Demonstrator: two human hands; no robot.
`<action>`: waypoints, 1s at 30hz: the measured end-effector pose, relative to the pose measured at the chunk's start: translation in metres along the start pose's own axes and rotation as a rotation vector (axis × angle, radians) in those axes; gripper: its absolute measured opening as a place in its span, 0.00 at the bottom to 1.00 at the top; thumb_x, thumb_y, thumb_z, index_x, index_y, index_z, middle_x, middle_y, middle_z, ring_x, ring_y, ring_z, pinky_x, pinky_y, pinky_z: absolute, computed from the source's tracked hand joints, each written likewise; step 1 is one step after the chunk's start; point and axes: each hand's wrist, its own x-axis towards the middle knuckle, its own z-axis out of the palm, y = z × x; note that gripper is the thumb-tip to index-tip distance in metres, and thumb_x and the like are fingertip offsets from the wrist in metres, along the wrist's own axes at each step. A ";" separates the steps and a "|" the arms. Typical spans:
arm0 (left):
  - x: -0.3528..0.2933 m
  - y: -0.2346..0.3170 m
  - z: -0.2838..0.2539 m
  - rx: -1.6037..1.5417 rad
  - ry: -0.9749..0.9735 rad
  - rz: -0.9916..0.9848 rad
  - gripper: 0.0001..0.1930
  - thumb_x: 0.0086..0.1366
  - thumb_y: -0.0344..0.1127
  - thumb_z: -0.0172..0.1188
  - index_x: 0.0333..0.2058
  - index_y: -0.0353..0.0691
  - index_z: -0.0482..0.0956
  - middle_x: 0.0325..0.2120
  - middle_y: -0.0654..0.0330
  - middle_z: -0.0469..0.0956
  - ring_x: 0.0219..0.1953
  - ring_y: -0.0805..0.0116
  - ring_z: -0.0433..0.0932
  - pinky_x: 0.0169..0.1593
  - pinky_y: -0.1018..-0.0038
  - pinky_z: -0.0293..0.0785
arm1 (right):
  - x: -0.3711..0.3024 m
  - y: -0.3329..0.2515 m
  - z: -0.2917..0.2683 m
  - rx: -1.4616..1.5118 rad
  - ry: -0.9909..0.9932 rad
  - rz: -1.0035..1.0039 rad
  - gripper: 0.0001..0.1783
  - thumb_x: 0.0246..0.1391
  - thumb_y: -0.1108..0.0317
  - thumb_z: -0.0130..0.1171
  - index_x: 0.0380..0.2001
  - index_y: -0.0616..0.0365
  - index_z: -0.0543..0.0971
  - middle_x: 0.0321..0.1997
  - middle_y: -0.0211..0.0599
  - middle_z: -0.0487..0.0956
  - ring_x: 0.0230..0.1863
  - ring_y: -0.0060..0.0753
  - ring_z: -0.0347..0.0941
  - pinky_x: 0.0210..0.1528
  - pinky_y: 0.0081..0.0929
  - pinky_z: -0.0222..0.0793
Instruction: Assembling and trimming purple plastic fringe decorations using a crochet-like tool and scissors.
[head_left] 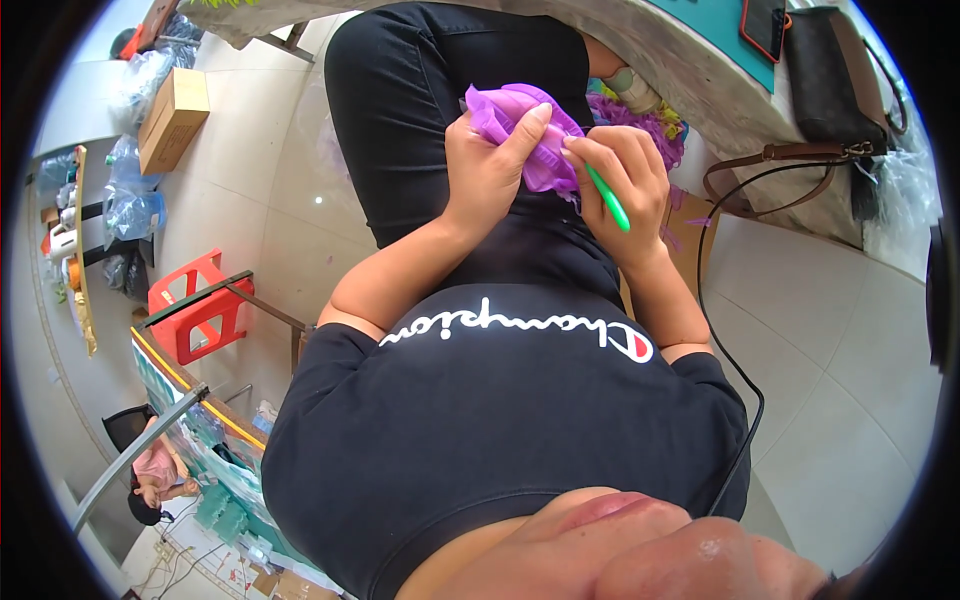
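Left hand, grip closed on a ruffled purple piece over black trousers; right hand, grip closed around a slim green tool at the piece's right edge

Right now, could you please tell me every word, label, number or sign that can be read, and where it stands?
Black T-shirt: white script lettering, upside down in this view; wording not copied here.
Cardboard box, upper left: any marks too small to read.
I can read nothing else.

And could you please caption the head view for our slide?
Left hand holds a ruffled purple piece; right hand grips a green tool.
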 end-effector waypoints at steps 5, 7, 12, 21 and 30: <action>0.005 -0.009 -0.006 -0.053 -0.024 -0.011 0.07 0.64 0.32 0.60 0.34 0.32 0.79 0.25 0.61 0.80 0.29 0.78 0.78 0.34 0.81 0.74 | -0.002 0.020 -0.006 0.915 -0.117 0.624 0.04 0.59 0.74 0.55 0.34 0.65 0.76 0.29 0.32 0.77 0.32 0.21 0.71 0.36 0.19 0.68; 0.005 -0.009 -0.005 -0.095 -0.045 -0.018 0.08 0.64 0.32 0.60 0.35 0.32 0.78 0.25 0.61 0.80 0.29 0.78 0.78 0.34 0.81 0.74 | 0.000 0.028 -0.001 1.077 0.090 0.706 0.04 0.60 0.74 0.54 0.36 0.65 0.74 0.31 0.35 0.77 0.33 0.21 0.71 0.39 0.17 0.67; 0.004 -0.012 -0.002 -0.014 -0.140 0.019 0.07 0.62 0.30 0.61 0.38 0.33 0.78 0.25 0.61 0.81 0.28 0.77 0.78 0.35 0.81 0.74 | 0.006 0.026 0.019 0.932 -0.011 0.617 0.08 0.57 0.77 0.57 0.30 0.59 0.67 0.31 0.33 0.75 0.32 0.18 0.68 0.37 0.15 0.64; 0.021 -0.051 -0.023 0.262 -0.081 0.013 0.27 0.59 0.27 0.63 0.58 0.39 0.70 0.37 0.59 0.81 0.37 0.81 0.74 0.45 0.79 0.72 | 0.011 0.035 -0.057 1.294 0.081 0.484 0.15 0.54 0.79 0.55 0.26 0.50 0.60 0.32 0.37 0.72 0.36 0.29 0.65 0.41 0.28 0.60; 0.032 -0.085 -0.049 -0.262 0.119 -0.188 0.27 0.62 0.26 0.60 0.60 0.33 0.63 0.40 0.56 0.78 0.39 0.72 0.78 0.46 0.76 0.75 | 0.071 0.098 -0.197 1.250 0.506 0.149 0.09 0.59 0.69 0.54 0.35 0.64 0.78 0.33 0.39 0.74 0.36 0.30 0.65 0.40 0.27 0.59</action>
